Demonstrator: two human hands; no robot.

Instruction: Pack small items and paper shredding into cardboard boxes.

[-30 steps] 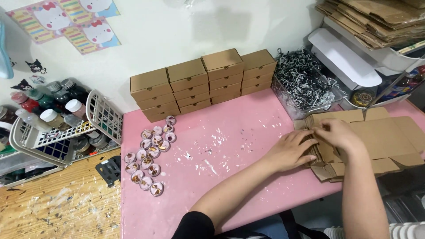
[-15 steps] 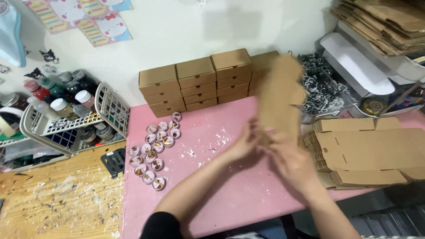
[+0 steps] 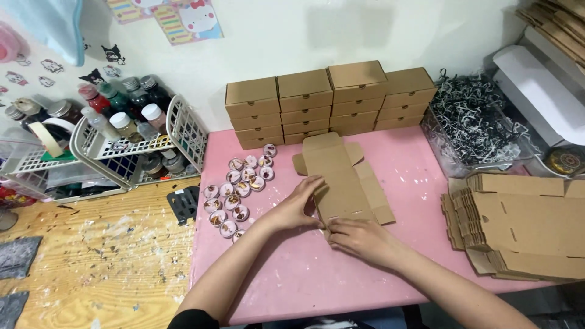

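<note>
Centrally, a flat unfolded cardboard box blank (image 3: pixel 342 180) lies on the pink table (image 3: pixel 420 176), its long axis running away from the person, side flaps spread to either side. The left hand (image 3: pixel 297 208) rests on the near left edge of the blank, fingers extended and pressed flat against the cardboard, gripping nothing. The right hand (image 3: pixel 361 237) lies at the near end of the blank, fingers loosely curled with the tips touching its lower edge; whether it pinches a flap cannot be told from this view.

Behind the blank, against the wall, stand stacks of folded brown boxes (image 3: pixel 332 100) in four adjoining columns. To the left of the blank, a cluster of small round tins (image 3: pixel 236 192) with patterned lids lies in rows on the table, near the left forearm. At the right edge of the table sits a pile of flat cardboard blanks (image 3: pixel 518 225), well apart from both hands. Beyond that pile, a clear tub of black and white shredded paper (image 3: pixel 472 119) sits by the wall. On the wooden surface at left, a white wire basket (image 3: pixel 183 131) holds capped bottles (image 3: pixel 128 106).
</note>
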